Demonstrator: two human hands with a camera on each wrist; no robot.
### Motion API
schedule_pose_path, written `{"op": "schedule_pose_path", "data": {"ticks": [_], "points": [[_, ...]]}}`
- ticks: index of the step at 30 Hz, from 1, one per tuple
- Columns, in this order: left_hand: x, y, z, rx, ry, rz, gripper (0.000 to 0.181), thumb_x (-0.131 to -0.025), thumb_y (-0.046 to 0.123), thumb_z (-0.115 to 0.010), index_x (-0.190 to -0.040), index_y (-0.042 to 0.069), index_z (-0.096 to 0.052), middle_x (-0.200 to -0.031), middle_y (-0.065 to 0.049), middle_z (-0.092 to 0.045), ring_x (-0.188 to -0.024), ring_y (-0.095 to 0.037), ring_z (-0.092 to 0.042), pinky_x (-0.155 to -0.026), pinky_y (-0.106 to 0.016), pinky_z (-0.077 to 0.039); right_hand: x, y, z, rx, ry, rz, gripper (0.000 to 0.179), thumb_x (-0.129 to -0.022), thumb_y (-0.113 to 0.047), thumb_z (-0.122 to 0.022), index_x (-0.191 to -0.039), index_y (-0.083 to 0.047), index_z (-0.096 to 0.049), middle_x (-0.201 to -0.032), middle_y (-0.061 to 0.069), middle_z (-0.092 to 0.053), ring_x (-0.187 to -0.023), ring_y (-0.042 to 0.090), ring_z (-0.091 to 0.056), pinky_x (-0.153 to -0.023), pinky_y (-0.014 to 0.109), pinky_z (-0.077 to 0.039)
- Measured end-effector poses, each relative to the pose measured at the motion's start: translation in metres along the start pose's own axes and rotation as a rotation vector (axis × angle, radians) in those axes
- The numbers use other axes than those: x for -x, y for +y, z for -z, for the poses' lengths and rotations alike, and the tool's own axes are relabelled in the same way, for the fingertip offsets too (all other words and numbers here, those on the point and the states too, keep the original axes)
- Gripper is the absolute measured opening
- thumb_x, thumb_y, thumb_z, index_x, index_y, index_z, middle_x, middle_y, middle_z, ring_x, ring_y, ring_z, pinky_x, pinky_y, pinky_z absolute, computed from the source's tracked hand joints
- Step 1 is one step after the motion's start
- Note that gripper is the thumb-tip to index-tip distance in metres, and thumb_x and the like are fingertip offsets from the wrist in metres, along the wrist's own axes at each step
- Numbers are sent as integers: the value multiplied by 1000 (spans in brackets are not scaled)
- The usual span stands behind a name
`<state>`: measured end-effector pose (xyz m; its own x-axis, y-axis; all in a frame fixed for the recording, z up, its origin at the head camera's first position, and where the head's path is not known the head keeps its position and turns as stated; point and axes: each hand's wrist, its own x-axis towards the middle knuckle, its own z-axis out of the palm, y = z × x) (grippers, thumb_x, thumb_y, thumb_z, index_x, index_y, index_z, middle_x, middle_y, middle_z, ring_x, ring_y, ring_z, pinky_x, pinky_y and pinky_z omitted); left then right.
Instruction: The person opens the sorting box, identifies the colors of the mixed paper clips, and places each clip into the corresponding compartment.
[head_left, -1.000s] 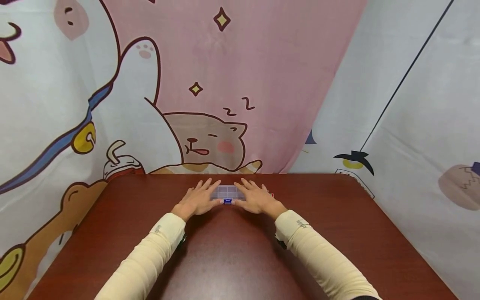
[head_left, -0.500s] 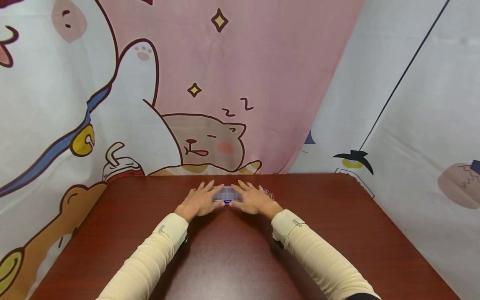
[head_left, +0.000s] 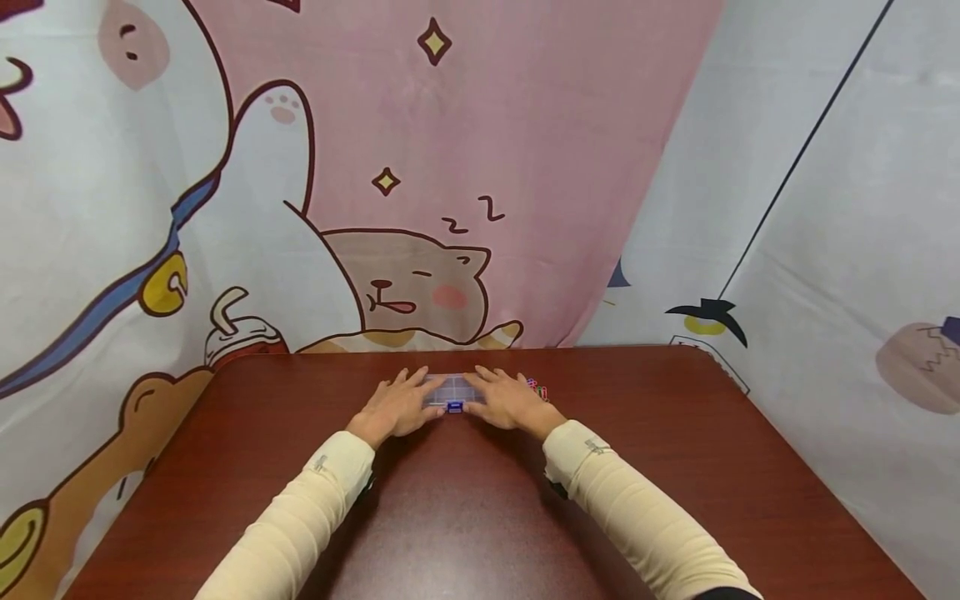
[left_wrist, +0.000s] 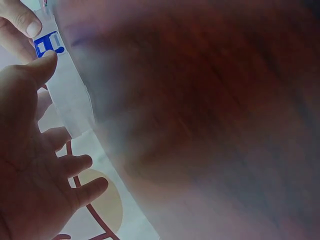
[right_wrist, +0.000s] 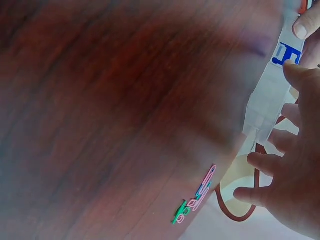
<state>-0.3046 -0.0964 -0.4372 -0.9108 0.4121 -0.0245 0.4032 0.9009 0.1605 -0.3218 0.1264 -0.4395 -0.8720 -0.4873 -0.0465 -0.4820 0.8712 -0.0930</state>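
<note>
A clear plastic compartment box [head_left: 452, 385] with a blue latch [head_left: 455, 407] lies near the table's far edge, latch side facing me. My left hand [head_left: 396, 407] rests over its left end, fingers spread and straight. Over the right end lies my right hand [head_left: 512, 402] in the same manner. Both thumbs are at the latch; in the left wrist view the left thumb touches the blue latch [left_wrist: 49, 45], and in the right wrist view the right thumb does so at the box's front wall [right_wrist: 265, 97]. Outer fingers of both hands reach past the box's ends.
Several pink, green and blue paper clips [right_wrist: 195, 197] lie on the table right of the box, beside the right hand. The dark red wooden table [head_left: 465, 500] ends just behind the box. Beyond it hangs a cartoon-printed curtain [head_left: 562, 167].
Both hands stay on the box, thumbs shifting slightly at the latch. The latch looked flatter half a second ago and shows more fully now. The paper clips are more visible beside the right hand.
</note>
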Motion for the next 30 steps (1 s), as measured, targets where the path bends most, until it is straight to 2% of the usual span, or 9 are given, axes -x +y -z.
{"op": "schedule_pose_path", "data": {"ticks": [5, 14, 19, 30], "points": [[6, 0, -2, 6, 9, -12, 59, -97, 51, -51, -151, 33, -36, -157, -11, -31, -140, -43, -33, -105, -64, -32, 5, -1, -2, 16, 21, 17, 64, -97, -57, -46, -152, -26, -35, -156, 7, -35, -140, 35, -37, -105, 64, -32], [17, -1, -5, -53, 54, -71, 57, -97, 50, -53, -149, 32, -40, -154, -11, -38, -138, -40, -38, -104, -63, -36, 15, -2, -4, 25, 35, 54, 64, -96, -56, -48, -151, -25, -37, -155, 8, -36, -139, 34, -39, -104, 65, -33], [17, -4, -6, -36, 51, -81, 57, -97, 51, -51, -149, 32, -40, -154, -11, -38, -139, -41, -37, -105, -64, -34, 15, -1, -5, 10, 29, 59, 64, -97, -57, -46, -152, -25, -37, -156, 9, -36, -139, 34, -39, -105, 62, -34], [14, -8, -5, 53, 8, -71, 54, -101, 50, -43, -151, 33, -37, -156, -10, -35, -139, -41, -36, -104, -67, -31, 12, 2, 2, -76, -41, 87, 63, -101, -53, -39, -153, -18, -34, -157, 15, -32, -140, 37, -36, -110, 55, -32]]}}
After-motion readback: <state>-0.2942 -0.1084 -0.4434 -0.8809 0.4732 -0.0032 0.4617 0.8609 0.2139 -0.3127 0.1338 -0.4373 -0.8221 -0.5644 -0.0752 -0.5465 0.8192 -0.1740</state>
